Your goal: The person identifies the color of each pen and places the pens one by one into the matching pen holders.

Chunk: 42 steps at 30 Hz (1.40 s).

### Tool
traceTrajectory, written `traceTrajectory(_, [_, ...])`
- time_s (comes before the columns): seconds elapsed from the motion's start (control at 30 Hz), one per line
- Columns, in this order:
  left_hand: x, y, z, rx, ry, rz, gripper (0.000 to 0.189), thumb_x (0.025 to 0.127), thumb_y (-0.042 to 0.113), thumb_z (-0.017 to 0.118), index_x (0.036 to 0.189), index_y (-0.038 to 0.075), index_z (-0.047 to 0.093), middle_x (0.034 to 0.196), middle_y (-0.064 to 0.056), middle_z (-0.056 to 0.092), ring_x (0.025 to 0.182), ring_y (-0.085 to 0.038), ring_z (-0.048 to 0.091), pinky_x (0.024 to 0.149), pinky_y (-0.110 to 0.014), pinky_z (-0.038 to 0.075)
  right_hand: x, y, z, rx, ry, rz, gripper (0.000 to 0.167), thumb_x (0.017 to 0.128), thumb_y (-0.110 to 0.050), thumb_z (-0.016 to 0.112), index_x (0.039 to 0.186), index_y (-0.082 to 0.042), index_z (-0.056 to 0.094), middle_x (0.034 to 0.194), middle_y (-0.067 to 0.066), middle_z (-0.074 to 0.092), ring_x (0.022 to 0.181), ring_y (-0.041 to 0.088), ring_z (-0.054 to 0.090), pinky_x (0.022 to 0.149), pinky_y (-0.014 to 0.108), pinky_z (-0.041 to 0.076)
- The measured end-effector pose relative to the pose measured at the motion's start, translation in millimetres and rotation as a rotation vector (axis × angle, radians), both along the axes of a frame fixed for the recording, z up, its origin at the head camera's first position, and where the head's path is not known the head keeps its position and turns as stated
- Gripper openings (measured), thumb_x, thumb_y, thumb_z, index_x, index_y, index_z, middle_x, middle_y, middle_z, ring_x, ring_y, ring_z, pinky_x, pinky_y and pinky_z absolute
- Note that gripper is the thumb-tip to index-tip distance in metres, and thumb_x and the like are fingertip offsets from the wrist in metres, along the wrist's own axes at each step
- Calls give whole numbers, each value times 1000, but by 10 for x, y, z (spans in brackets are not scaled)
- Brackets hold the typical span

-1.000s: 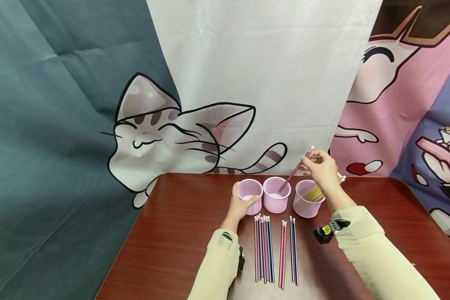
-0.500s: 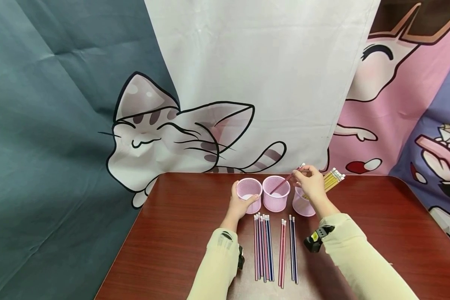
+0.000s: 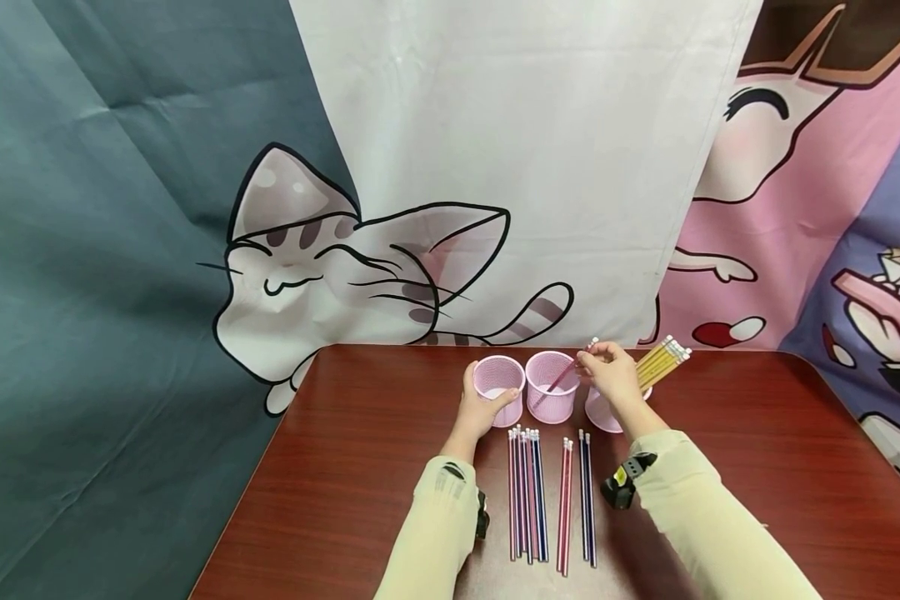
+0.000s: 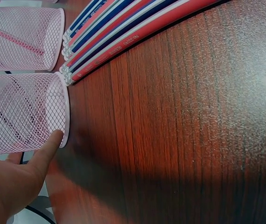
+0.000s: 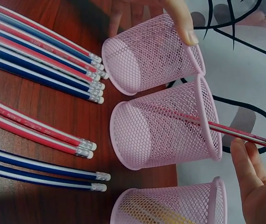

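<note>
Around the middle cup (image 3: 559,409) things are standing close: just beside it, L side, the left cup (image 3: 510,415); near it, R side, the right cup (image 3: 602,414) w/ yellow pencils (image 3: 660,360) leaning out. Behind it a printed cloth (image 3: 525,167) is hanging, & in front of it loose pencils are lying lengthwise, occupying the near side. The L hand (image 3: 483,408) is curving around the left cup, gripping it. The R hand (image 3: 613,371), R of the middle cup, is pinching the red pencil (image 5: 231,131) btw fingertips & partly covering the right cup. This pencil is slanting, its lower part being inside the middle cup; if the tip is touching the bottom, I cannot tell. Counting: 3 cups are standing; in front of the middle cup, approx. 7 mixed pencils (image 3: 531,500) are overlapping at front-L, a red pair (image 3: 564,500) is lying almost straight ahead, a blue pair (image 3: 585,500) more to R. The table's (image 3: 345,467) back edge is running just behind the middle cup; the top is extending widely to its L & R.
</note>
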<state>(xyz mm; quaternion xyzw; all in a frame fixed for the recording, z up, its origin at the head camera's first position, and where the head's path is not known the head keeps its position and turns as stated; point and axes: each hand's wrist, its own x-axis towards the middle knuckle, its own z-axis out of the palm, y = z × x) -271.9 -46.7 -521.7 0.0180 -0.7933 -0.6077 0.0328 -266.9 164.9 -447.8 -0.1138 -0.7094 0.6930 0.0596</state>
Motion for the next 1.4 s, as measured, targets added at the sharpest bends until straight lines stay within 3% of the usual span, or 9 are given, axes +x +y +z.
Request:
traceTrajectory(0.33, [3,2,-7,20,8,-7,90,72,23,80,142,13,25,132,-22,42,118,-36,44,99,-47,33,10,36,-51,-2,-65,15,14,89,-4,57,95,4,47,67,0,62,55,11,63,55,30,54])
traceTrajectory(0.67, [-26,8,-54,17,23,3,89,71,22,81,141,13,26,131,-22,43,117,-35,44,99,-46,34,54,126,-29,-24,-95,14,36,91,-4,52,119,16,44,70,-1,64,59,9,63,55,26,54])
traceTrajectory(0.83, [-34,17,-58,19,32,6,89,70,20,81,140,13,26,131,-21,43,117,-35,45,99,-46,34,82,163,-7,-63,-119,32,44,91,-2,49,130,17,37,75,0,66,62,9,64,58,26,54])
traceTrajectory(1.0, [-9,24,-33,19,30,3,89,71,20,81,141,13,26,131,-23,43,117,-36,45,99,-47,34,175,195,5,-59,-107,60,42,91,-2,49,128,14,39,78,1,66,64,11,65,60,28,54])
traceTrajectory(1.2, [-13,24,-35,19,39,0,89,71,20,81,140,11,26,130,-23,44,116,-36,45,98,-47,34,367,173,-94,104,-83,225,28,90,-3,51,109,18,49,75,10,66,59,15,63,54,31,54])
traceTrajectory(1.4, [-22,19,-49,11,51,7,88,71,18,81,139,10,27,128,-21,45,114,-34,47,97,-44,36,564,72,-428,432,-53,342,14,84,-1,57,88,10,63,69,11,62,54,19,58,47,29,47])
